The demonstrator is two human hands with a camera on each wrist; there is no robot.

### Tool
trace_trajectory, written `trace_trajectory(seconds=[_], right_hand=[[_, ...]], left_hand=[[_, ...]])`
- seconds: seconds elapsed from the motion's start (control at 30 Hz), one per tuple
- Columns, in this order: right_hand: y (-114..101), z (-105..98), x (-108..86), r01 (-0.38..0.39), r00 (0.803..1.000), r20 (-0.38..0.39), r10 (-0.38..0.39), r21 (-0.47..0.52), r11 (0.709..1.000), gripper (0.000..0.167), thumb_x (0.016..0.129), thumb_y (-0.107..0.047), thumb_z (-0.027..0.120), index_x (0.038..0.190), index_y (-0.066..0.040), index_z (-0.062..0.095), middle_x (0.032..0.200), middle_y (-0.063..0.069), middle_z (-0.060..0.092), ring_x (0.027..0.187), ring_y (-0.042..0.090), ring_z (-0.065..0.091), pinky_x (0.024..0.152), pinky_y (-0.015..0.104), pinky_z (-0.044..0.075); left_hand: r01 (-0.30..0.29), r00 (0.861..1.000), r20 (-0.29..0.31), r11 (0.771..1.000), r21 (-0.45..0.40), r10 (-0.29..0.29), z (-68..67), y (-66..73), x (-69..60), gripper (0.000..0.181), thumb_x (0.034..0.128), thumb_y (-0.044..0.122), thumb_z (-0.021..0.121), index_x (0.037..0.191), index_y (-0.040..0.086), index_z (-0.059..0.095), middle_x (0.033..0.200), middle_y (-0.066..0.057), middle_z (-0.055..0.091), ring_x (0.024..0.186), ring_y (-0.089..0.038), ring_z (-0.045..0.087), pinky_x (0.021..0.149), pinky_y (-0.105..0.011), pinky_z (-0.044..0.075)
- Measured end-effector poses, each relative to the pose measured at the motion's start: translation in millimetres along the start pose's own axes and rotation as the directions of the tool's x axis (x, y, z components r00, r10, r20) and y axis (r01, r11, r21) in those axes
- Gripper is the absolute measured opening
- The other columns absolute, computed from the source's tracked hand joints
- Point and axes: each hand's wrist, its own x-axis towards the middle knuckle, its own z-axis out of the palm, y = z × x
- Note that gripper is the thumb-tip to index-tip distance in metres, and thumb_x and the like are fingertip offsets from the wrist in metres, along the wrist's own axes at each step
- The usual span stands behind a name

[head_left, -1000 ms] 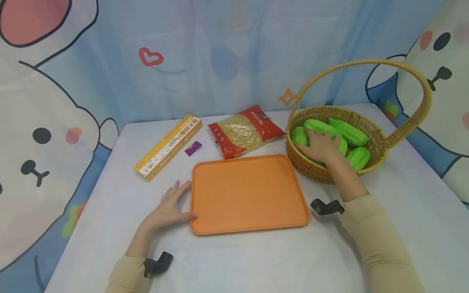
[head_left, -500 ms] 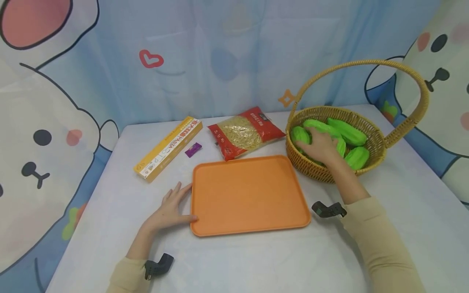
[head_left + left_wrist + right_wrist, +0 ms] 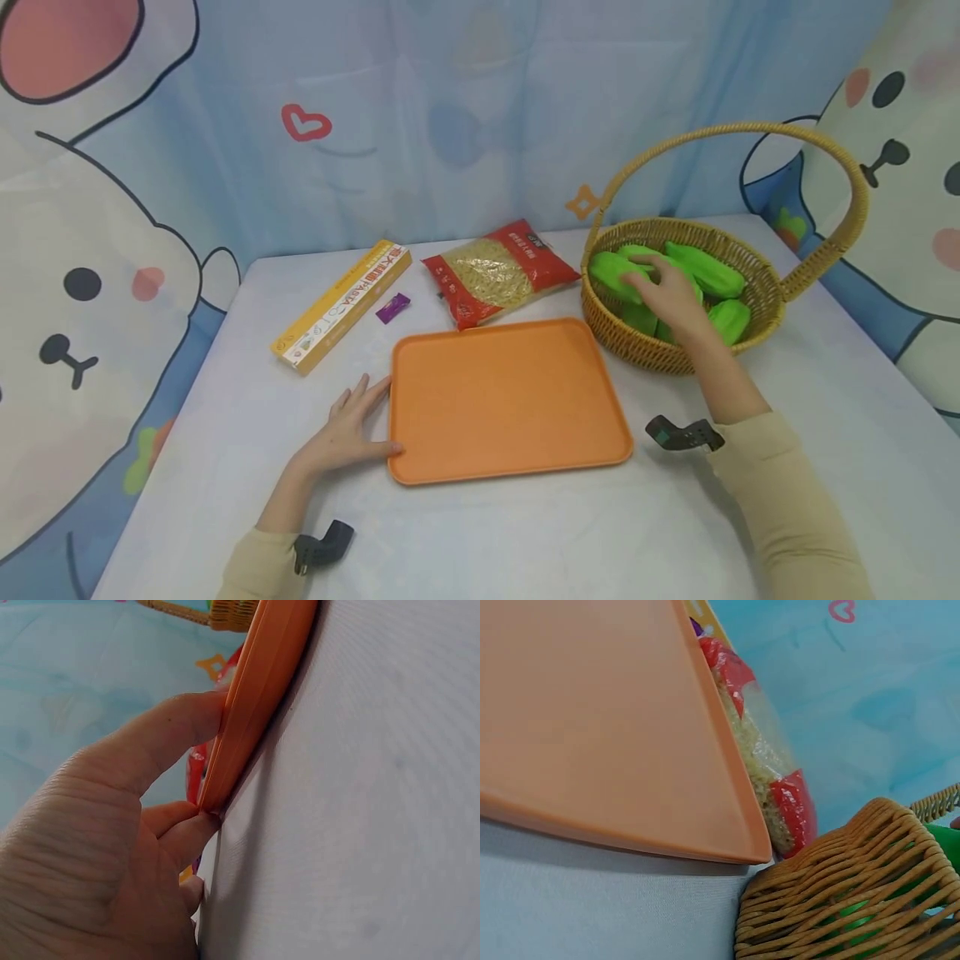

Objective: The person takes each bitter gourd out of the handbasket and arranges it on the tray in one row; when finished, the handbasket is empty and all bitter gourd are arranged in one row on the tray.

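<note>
My right hand is in the wicker basket, pinching the end of a green ridged gourd between thumb and fingers. Several similar green gourds lie beneath and beside it. The orange tray lies flat, just left of the basket. At its left edge my left hand rests with thumb and fingers spread. In the left wrist view the thumb and fingertips touch the tray's rim without wrapping round it. The right wrist view shows the basket's wall, with most of the right hand out of frame.
Behind the tray lies a red bag of pasta. A yellow pasta box and a small purple packet lie to its left. The basket's tall handle arches over the gourds. A patterned curtain hangs behind the table.
My right hand has raised the left gourd a little from among the others, exposing another one beneath. The left hand and the tray stay put.
</note>
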Motion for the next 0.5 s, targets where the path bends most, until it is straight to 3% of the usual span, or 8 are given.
trace_trajectory(seconds=[0.3,0.5], right_hand=[[-4.7,-7.1,-10.0,-0.103,0.990,0.121,0.075,0.244,0.964,0.073,0.090,-0.049,0.048,0.146,-0.012,0.020,0.149,0.016,0.012,0.121,0.029,0.029,0.095,0.047,0.032],[-14.8,-7.9,-20.6,-0.077,0.992,0.118,0.052,0.221,0.972,0.083,0.088,-0.046,0.053,0.148,-0.016,0.004,0.142,0.023,0.026,0.121,0.031,0.032,0.090,0.046,0.033]], left_hand=[[-0.005,1.000,-0.005,1.000,-0.007,0.005,1.0,-0.6,-1.0,0.096,0.0682,0.047,0.076,0.146,0.023,0.025,0.151,-0.018,0.010,0.134,-0.044,-0.004,0.101,-0.063,0.003],[-0.003,1.000,-0.008,1.000,-0.004,0.003,1.4,-0.4,-0.6,0.096,0.0682,0.047,0.076,0.146,0.022,0.025,0.150,-0.018,0.010,0.133,-0.046,-0.004,0.101,-0.064,0.003]])
